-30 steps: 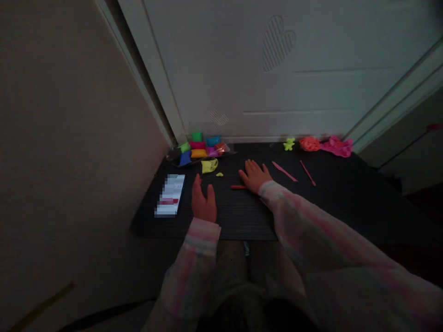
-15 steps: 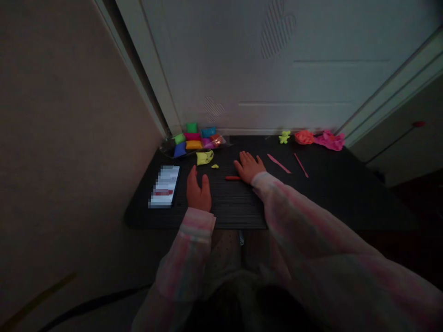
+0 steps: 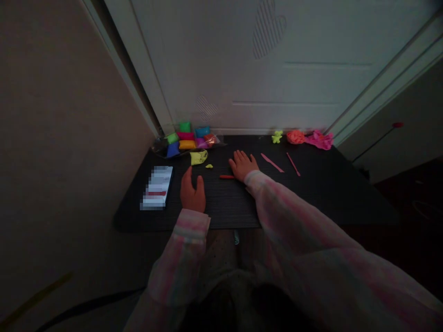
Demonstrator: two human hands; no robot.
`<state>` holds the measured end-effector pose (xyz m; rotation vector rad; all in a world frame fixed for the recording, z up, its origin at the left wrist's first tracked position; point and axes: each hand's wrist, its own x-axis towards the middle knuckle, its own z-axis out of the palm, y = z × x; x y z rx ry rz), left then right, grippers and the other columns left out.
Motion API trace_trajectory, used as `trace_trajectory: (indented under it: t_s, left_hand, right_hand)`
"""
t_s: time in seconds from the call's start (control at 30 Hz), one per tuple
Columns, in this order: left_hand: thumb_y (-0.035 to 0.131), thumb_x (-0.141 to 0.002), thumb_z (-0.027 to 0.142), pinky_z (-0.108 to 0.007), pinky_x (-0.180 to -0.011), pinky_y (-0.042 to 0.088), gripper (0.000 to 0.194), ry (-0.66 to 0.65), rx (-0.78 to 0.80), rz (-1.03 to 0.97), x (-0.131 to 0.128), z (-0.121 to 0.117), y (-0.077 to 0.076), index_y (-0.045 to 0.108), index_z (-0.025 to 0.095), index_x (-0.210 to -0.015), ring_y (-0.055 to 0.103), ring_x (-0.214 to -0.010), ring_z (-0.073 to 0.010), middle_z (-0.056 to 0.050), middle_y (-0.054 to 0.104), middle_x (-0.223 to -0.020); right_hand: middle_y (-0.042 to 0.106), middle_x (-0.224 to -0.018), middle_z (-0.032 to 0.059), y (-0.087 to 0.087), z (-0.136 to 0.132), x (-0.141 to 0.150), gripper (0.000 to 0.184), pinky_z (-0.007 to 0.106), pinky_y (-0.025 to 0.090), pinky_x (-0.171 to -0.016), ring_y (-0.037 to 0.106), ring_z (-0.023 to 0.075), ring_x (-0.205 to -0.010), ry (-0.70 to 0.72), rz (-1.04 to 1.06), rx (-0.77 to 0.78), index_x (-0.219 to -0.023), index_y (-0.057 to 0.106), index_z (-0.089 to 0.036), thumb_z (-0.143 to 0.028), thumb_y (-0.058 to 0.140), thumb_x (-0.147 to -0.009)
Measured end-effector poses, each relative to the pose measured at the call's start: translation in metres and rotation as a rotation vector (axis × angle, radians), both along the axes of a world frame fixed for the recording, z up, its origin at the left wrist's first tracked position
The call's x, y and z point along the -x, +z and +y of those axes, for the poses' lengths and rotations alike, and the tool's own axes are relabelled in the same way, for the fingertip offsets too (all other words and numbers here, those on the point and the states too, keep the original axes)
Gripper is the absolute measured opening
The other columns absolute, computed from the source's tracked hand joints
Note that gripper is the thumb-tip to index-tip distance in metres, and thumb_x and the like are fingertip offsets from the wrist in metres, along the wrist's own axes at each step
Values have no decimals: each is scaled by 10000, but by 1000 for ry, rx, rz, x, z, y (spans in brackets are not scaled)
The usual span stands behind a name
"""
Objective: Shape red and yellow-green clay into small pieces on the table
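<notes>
My right hand (image 3: 243, 165) lies flat with fingers stretched out on top of a thin red roll (image 3: 226, 177), probably of modelling clay. Only the roll's left end shows; the palm hides the rest. My left hand (image 3: 193, 191) rests on its edge near the front of the dark table (image 3: 228, 212), thumb apart from the fingers and nothing in it. Beyond it lie a small yellow bit of clay (image 3: 209, 166) and an opened yellow clay packet (image 3: 198, 157). Right of my right hand are a pink plastic knife (image 3: 272, 163) and a thin pink tool (image 3: 293, 164).
A phone (image 3: 158, 187) lies at the left. Behind it, a clear bag holds several coloured clay packets (image 3: 187, 145). Along the back right stand a yellow bear figure (image 3: 277, 137), an orange clay lump (image 3: 296, 136) and a crumpled pink piece (image 3: 320, 139). A white door (image 3: 207, 60) borders the table's back.
The whole view has shifted, so everything appears slightly further left. Both hands keep nearly the same pose and place on the table.
</notes>
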<state>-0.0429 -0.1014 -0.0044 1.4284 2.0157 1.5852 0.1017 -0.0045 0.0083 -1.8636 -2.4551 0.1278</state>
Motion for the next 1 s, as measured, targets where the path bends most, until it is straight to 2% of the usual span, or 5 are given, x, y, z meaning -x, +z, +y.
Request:
trace_trajectory:
  t_s: [0.23,0.5,0.8,0.9,1.0]
  left_hand:
    - [431,-761,255,-355,-916,359,396,-31,-23,11,-1,1,-3,442,110,-1130,442,-1079,-195,-138,488,-1152]
    - [435,-758,254,-361,-907,367,384,-19,7,-40,2,2,-5,453,121,-1118,457,-1059,-197,-134,495,-1144]
    - [432,-762,269,-363,-912,363,394,-31,5,-13,1,2,-5,454,112,-1123,447,-1075,-203,-140,489,-1154]
    - [434,-760,262,-361,-913,362,394,-28,0,-2,1,3,-5,453,113,-1125,445,-1078,-203,-141,490,-1151]
    - [440,-757,265,-362,-910,364,393,-24,-3,1,1,3,-5,454,127,-1125,453,-1067,-203,-134,493,-1147]
  right_hand:
    - [297,-1332,57,-7,-86,-24,532,407,146,-997,231,177,-1226,270,-18,-128,-1274,274,-112,-399,154,-843]
    - [255,-1350,49,-1,-12,0,550,445,140,-992,201,187,-1238,40,19,-2,-1278,260,-119,-421,118,-840]
    - [280,-1336,100,-10,-78,-14,612,466,75,-998,193,208,-1240,172,24,-187,-1269,276,-105,-500,178,-812]
    - [293,-1329,106,9,-65,-18,576,502,104,-981,206,222,-1235,87,133,-238,-1260,289,-127,-481,177,-820]
    - [334,-1304,103,52,-35,-42,513,522,156,-960,244,217,-1219,-20,352,-427,-1248,296,-151,-431,149,-844]
